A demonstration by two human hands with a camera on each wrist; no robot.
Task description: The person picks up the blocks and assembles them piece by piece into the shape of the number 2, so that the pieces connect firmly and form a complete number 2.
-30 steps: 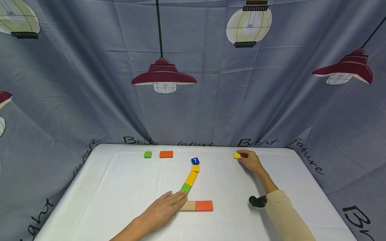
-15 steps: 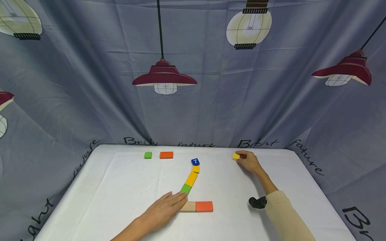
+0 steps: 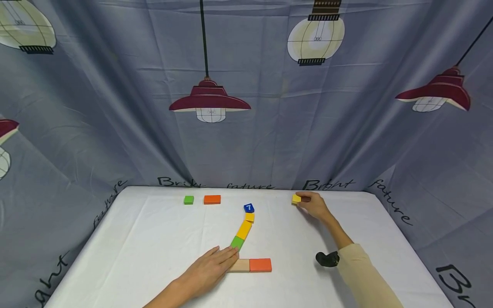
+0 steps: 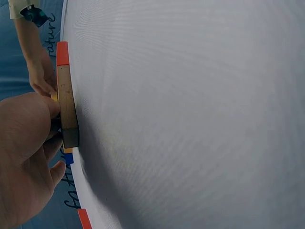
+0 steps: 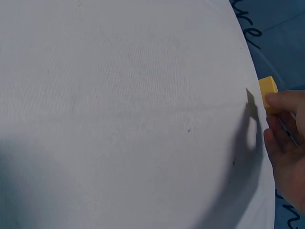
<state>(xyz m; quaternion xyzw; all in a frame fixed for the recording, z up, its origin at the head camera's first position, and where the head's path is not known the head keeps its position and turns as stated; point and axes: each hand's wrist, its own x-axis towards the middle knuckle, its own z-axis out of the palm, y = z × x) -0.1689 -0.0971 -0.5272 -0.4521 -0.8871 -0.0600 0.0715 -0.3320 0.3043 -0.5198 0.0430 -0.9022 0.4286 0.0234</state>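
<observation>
My right hand (image 3: pixel 315 206) pinches a small yellow block (image 3: pixel 295 199) between thumb and fingers near the table's far edge. In the right wrist view the yellow block (image 5: pixel 268 93) stands out past the fingertips. My left hand (image 3: pixel 209 270) lies with fairly straight fingers on the near end of a curved row of blocks. That row holds a green block (image 3: pixel 237 242), a long yellow block (image 3: pixel 244 229), a short yellow block (image 3: pixel 250 217) and a blue block (image 3: pixel 249 208) marked 7. A natural wood block (image 3: pixel 240 265), partly under the left hand, touches an orange-red block (image 3: pixel 260 265).
On the white tabletop (image 3: pixel 154 239), a loose green block (image 3: pixel 188 199) and an orange block (image 3: pixel 212 199) lie at the far left. A black strap-like object (image 3: pixel 327 259) is at the right sleeve (image 3: pixel 363 273). A grey printed curtain (image 3: pixel 246 141) hangs behind the table.
My right hand has moved slightly left with the yellow block in its grip. The left hand and the rows of blocks have stayed put.
</observation>
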